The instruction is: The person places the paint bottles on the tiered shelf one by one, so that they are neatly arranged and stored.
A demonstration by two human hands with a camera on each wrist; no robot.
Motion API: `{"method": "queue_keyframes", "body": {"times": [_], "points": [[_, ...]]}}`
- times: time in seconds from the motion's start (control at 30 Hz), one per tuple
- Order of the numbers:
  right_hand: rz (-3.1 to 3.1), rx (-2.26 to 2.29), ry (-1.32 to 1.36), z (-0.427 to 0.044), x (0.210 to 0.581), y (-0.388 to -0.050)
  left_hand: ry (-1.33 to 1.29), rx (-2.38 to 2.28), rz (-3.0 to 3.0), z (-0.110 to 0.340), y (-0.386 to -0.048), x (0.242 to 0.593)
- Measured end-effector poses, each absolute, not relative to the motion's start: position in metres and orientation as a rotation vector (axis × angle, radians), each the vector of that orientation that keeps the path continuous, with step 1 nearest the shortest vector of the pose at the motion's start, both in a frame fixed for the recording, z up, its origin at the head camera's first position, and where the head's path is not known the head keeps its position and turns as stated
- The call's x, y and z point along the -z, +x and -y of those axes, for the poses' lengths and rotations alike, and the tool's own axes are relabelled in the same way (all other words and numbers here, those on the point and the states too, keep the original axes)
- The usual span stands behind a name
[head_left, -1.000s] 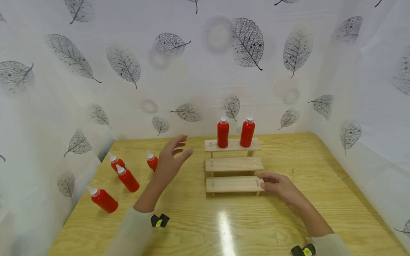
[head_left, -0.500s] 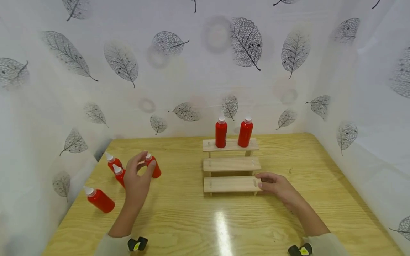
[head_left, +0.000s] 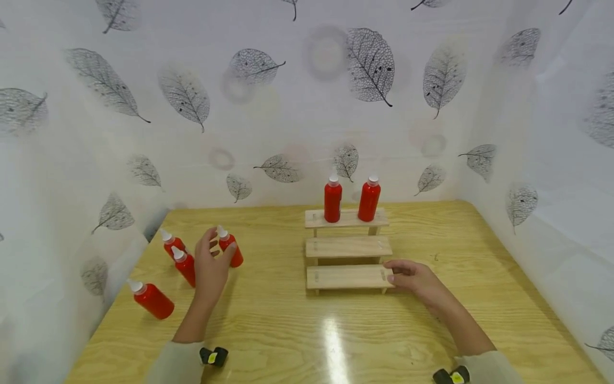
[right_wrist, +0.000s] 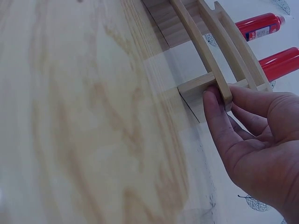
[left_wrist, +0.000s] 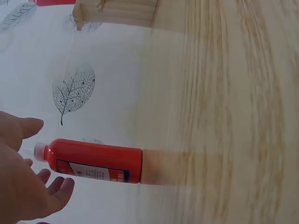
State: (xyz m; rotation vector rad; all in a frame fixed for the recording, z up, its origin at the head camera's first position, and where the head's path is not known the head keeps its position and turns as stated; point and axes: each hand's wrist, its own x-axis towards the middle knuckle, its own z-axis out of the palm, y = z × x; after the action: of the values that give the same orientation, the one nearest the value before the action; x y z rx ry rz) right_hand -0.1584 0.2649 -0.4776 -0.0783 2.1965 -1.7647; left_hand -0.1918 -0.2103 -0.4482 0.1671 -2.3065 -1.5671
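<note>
A red squeeze bottle with a white nozzle stands on the table at the left. My left hand is beside it, thumb and fingers spread around its neck. Gaps show between hand and bottle in the left wrist view. On the right, my right hand pinches the right end of the lowest step of a three-step wooden stand. The right wrist view shows thumb and fingers on the edge of that step. Two red bottles, one at the left and another at the right, stand on the top step.
Left of my left hand are three more red bottles: a back one, a middle one and a front one. A white leaf-print curtain encloses the wooden table at the back and sides.
My left hand has moved left from beside the stand to the nearest standing bottle. My right hand keeps its hold on the step.
</note>
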Motion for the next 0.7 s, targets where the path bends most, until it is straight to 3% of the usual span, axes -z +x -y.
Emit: {"method": "queue_keyframes", "body": {"times": [0.7], "points": [[-2.209, 1.764, -0.105, -0.2657, 0.4764, -0.1572, 0.228, 1.64, 2.37, 0.2161, -0.2006, 0.4522]]}}
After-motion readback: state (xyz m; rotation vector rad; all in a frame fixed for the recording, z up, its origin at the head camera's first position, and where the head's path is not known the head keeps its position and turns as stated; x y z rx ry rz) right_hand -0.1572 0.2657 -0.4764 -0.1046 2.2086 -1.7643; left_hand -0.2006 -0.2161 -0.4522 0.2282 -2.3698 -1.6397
